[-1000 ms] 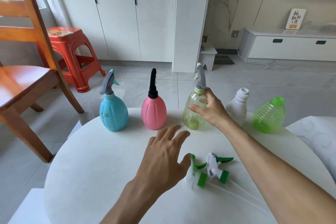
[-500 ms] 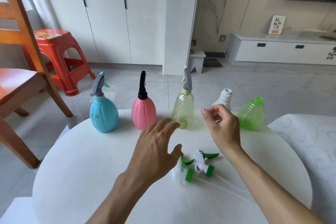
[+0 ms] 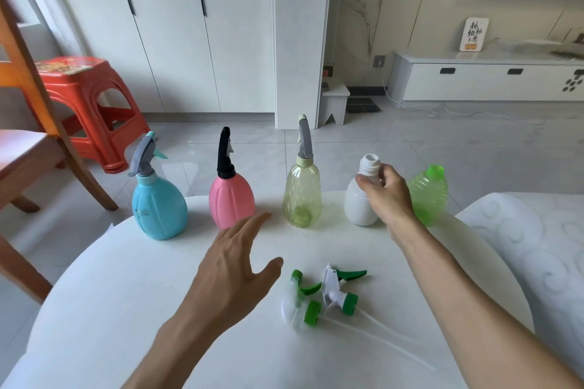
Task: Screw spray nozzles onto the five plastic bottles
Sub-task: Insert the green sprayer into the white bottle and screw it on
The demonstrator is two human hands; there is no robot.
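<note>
Five bottles stand in a row at the far edge of the white round table (image 3: 110, 309). The blue bottle (image 3: 158, 208), pink bottle (image 3: 232, 199) and clear yellow-green bottle (image 3: 301, 196) each carry a spray nozzle. The white bottle (image 3: 357, 202) and green bottle (image 3: 429, 193) have bare threaded necks. My right hand (image 3: 387, 196) grips the white bottle around its shoulder, just under the neck. My left hand (image 3: 234, 275) hovers over the table with fingers spread, holding nothing. Two white-and-green spray nozzles (image 3: 325, 294) with long dip tubes lie beside it.
A wooden chair (image 3: 28, 142) stands at the left, an orange plastic stool (image 3: 85, 104) behind it. A white patterned cushion (image 3: 543, 246) adjoins the table on the right. Cabinets, a pillar and tiled floor lie beyond.
My right hand let go of the yellow-green bottle, moved right and took hold of the white bottle. My left hand stayed hovering near the loose nozzles.
</note>
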